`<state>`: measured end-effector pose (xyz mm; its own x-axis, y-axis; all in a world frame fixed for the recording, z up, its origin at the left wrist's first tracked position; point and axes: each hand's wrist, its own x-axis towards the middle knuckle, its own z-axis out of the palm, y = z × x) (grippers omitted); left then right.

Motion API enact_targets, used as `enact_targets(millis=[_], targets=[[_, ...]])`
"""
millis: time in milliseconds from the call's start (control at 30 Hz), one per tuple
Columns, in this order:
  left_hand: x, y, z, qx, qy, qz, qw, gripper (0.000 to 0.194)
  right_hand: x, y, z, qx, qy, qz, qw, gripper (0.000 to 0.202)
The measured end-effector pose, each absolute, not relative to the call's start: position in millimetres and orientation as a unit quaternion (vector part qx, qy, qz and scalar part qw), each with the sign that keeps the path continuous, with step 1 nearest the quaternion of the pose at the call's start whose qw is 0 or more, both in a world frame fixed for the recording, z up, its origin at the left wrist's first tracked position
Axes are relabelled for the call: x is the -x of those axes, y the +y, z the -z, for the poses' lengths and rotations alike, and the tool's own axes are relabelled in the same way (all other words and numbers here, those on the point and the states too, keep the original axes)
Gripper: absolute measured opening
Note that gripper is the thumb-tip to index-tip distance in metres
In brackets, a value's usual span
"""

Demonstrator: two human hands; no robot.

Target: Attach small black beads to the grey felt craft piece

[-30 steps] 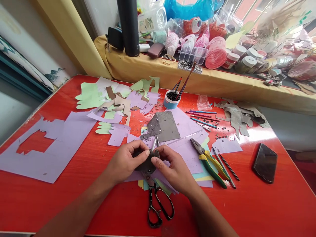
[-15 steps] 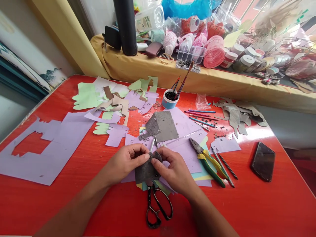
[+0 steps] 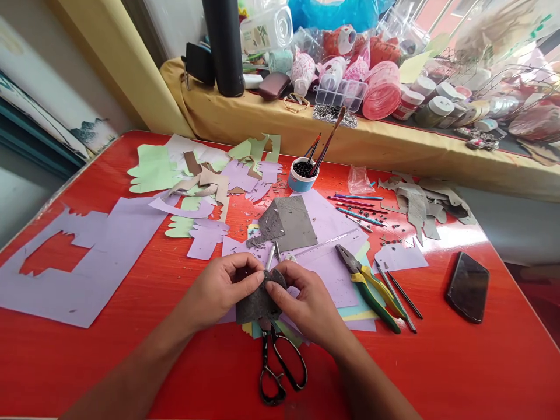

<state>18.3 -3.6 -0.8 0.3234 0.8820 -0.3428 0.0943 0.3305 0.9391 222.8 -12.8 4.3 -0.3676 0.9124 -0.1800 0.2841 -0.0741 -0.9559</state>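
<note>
Between both hands, near the middle of the red table, is a dark grey sheet piece (image 3: 256, 306). My left hand (image 3: 221, 286) pinches its upper edge between thumb and fingers. On the other side, my right hand (image 3: 308, 297) pinches a curled part of the same piece. Black-handled scissors (image 3: 283, 364) lie below it, their blades partly hidden under the piece. Just beyond the fingers are a white pen-like tool (image 3: 270, 256) and a larger grey sheet (image 3: 297, 223) on purple paper (image 3: 326, 219).
Pliers (image 3: 367, 286) and a phone (image 3: 467, 287) lie to the right. A cup of black beads (image 3: 301, 178) holds brushes. Purple cut paper (image 3: 118, 251) covers the left side; grey scraps (image 3: 417, 204) lie back right. Jars and bottles crowd the ledge (image 3: 262, 122).
The held grey piece has tilted and shifted slightly left at its lower edge. Both hands keep their pinch, and the right fingertips have moved a little.
</note>
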Motion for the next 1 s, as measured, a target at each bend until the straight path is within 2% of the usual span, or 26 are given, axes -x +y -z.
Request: enact_targets(millis=[300,633,1000], targets=[[-17.4,-4.4,6.0,-0.503,0.501,-0.319,0.627,0.024,-221.7,-14.0,-0.4,0.476,-0.604,-0.558,0.312,0.016],[-23.9,-6.3,7.0,-0.437,0.453,-0.36,0.688,0.033,-219.9,-15.8,-3.6,0.461,-0.569,-0.594,0.332,0.016],[-22.8,-4.9,11.0,-0.453,0.514,-0.344,0.642,0.032,-220.7,-13.4,1.9,0.477,-0.574,-0.552,0.372,0.015]])
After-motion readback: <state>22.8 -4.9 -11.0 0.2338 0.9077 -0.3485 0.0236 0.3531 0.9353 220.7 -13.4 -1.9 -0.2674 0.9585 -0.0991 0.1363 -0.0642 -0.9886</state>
